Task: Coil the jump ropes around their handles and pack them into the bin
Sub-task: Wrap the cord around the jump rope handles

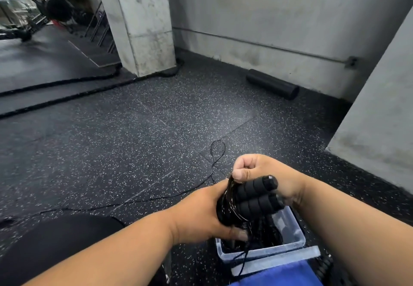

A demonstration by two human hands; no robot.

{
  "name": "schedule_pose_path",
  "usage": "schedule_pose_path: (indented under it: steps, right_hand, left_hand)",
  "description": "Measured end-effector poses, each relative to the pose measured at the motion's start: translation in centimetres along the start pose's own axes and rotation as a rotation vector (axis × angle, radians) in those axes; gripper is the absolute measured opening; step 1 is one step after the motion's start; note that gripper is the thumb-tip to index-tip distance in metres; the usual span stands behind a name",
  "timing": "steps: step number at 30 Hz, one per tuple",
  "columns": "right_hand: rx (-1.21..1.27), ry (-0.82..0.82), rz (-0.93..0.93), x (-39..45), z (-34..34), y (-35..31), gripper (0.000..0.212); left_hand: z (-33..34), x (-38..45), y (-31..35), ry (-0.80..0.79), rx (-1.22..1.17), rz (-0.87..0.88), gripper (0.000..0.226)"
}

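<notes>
Black foam covers the two ribbed jump-rope handles, held side by side just above a clear plastic bin on the speckled rubber gym floor. The left hand grips the handle ends, fingers curled round the thin black cord already bunched there. The right hand pinches a strand between thumb and curled fingers at the top of the wraps.

This looks like the coiling step, nearly finished: a loose tail of cord trails away across the floor. The next move likely calls for winding in that slack, then lowering the bundle into the bin.

Dark ropes seem to lie in the bin, too tangled to count. The left fingertips are hidden under the bundle, and the bin's near side is cut off by a blue object.
</notes>
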State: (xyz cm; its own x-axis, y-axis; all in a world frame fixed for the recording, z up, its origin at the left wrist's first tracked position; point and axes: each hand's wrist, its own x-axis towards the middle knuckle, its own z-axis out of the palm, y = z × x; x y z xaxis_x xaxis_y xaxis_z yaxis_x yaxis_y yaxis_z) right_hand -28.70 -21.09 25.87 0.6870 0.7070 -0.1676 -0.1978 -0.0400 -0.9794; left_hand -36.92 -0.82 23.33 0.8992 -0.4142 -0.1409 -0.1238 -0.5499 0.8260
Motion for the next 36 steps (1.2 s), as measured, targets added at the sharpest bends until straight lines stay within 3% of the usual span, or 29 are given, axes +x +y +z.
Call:
schedule_pose_path:
  steps: [5, 12, 15, 18, 20, 24, 28, 31, 36]
  right_hand:
    - [0.029, 0.009, 0.014, -0.4, -0.7, -0.2, 0.013]
    - [-0.053, 0.096, 0.074, 0.1, -0.7, 2.0, 0.023]
    - [-0.065, 0.124, 0.057, 0.1, 0.4, 2.8, 0.026]
    - [-0.282, 0.213, 0.068, -0.5, 1.5, 3.8, 0.044]
    - [-0.403, 0.244, 0.119, -0.6, 2.0, 4.4, 0.045]
    - [-0.77, 0.196, 0.309, 0.3, 3.2, 4.5, 0.02]
    - [-1.136, 0.154, 0.246, 0.0, 4.2, 3.4, 0.024]
    - [-1.385, 0.043, 0.238, -0.9, 4.1, 1.7, 0.02]
    - [-1.393, -0.114, 0.168, -2.0, 3.6, -1.8, 0.011]
  left_hand:
    - [0.1, 0.0, 0.0, -0.031, 0.008, -0.01, 0.077]
    - [0.2, -0.1, 0.1, 0.092, 0.112, 0.001, 0.077]
    - [0.5, -0.1, 0.1, 0.161, 0.183, -0.036, 0.088]
    - [0.7, -0.1, 0.1, 0.159, 0.167, -0.063, 0.113]
    - [0.8, -0.1, 0.0, 0.142, 0.22, -0.07, 0.128]
    - [-0.1, 0.5, -0.9, 0.243, 0.351, -0.075, 0.113]
    - [-1.9, 1.0, -2.2, 0.233, 0.423, -0.15, 0.098]
    - [-1.9, 1.1, -2.6, 0.146, 0.491, -0.189, 0.1]
    - [-1.6, 0.9, -3.1, -0.045, 0.557, -0.192, 0.117]
